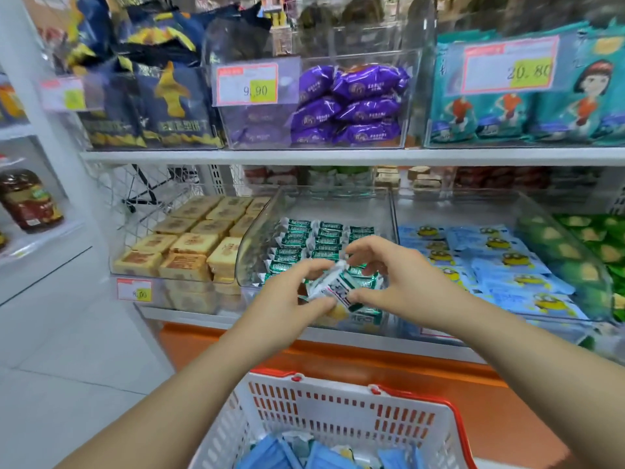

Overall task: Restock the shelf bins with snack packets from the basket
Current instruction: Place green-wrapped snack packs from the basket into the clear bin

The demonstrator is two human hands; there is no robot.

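Note:
Both hands meet over the front of a clear shelf bin filled with green-and-white snack packets. My left hand and my right hand together pinch a small bunch of the same green-and-white packets, tilted, just above the bin's front edge. Below them, at the bottom of the view, stands a white basket with red trim; blue packets lie inside it.
Left of the green bin is a bin of tan square packets; to the right are blue cartoon packets and green ones. The upper shelf carries purple packets, dark blue bags and teal bags. An orange base runs under the shelf.

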